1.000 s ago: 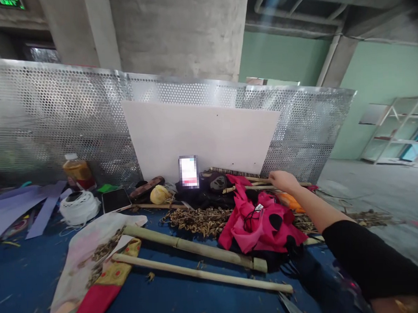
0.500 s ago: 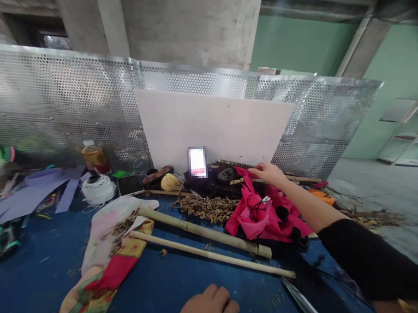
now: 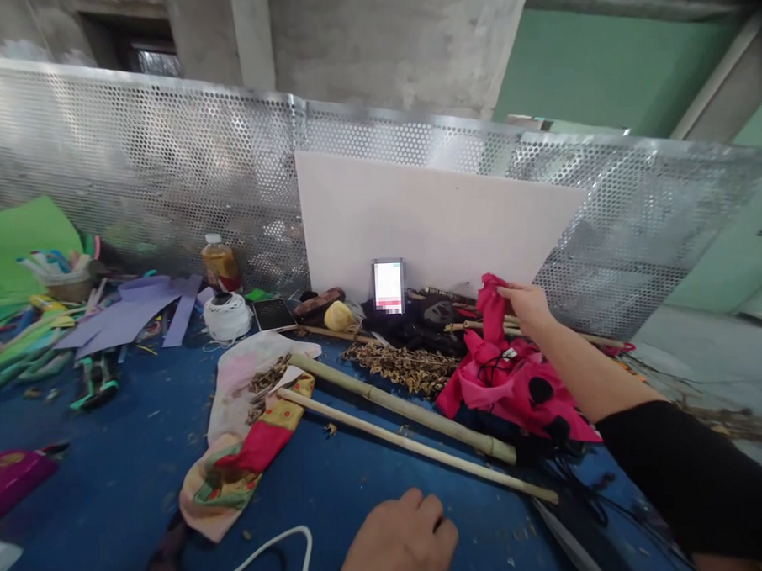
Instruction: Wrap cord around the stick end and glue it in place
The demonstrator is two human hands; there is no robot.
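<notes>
"Head view, then: where was the pink cloth [image 3: 486, 386]?"

"Most of it lay in a heap on the blue table [image 3: 327, 498], to the right, black spots showing on it. One end was up above the heap, in front of the white board [image 3: 429, 224]."

"And what held it there?"

"The right hand [image 3: 528, 308]. Its thumb and fingers were pinched together on that end, and the forearm [image 3: 599, 373] lay stretched out from a black sleeve [image 3: 673, 466]."

"What about the left hand [image 3: 401, 533]?"

"It was low, near the bottom of the view, back upward over the table, fingers curled. Whether anything was tucked under them I couldn't tell; the palm was hidden."

"Was anything near it?"

"A thin pale stick [image 3: 419, 447] lay just beyond, slanting across the table, and behind that a thicker bamboo pole [image 3: 412, 410], its right end near the pink heap. Dried plant stems [image 3: 397, 366] lay farther back, left of the cloth."

"And off to the left?"

"A patterned cloth [image 3: 258, 446] with a red band, then a roll of white twine [image 3: 227, 317] with a bottle [image 3: 221, 263] behind it."
</notes>
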